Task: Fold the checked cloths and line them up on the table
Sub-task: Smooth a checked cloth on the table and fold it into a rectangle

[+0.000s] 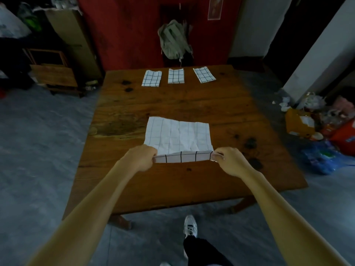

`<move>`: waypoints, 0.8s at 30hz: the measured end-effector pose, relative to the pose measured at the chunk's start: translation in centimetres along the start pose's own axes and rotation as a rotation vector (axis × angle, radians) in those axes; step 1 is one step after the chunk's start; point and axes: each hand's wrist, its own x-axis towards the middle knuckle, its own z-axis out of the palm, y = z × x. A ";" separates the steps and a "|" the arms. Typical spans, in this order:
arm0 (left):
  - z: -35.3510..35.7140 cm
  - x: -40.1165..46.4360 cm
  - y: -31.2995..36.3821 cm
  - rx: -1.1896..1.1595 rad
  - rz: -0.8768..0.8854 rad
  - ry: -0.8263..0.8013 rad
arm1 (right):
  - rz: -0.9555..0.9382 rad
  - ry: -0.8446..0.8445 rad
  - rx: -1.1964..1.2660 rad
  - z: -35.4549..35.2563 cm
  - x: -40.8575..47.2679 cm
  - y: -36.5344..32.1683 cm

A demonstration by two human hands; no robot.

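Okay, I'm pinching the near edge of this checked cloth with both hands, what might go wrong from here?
The left hand and right hand each pinch only a corner of the open cloth, so the fold may land skewed. The cloth is creased and may fold lumpy. The rightmost folded cloth already lies askew, so the row may end up uneven.

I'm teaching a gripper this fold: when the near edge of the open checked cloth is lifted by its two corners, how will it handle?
Probably floppy: the open checked cloth is creased and lies flat, and its near edge curls over between the left hand and right hand. Likely light, since fingertip pinches lift it. It may drag on the table rather than slide stiffly.
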 end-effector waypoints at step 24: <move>-0.5 21.1 -2.1 0.113 -0.161 0.305 | 0.142 -0.064 -0.203 1.6 21.4 3.8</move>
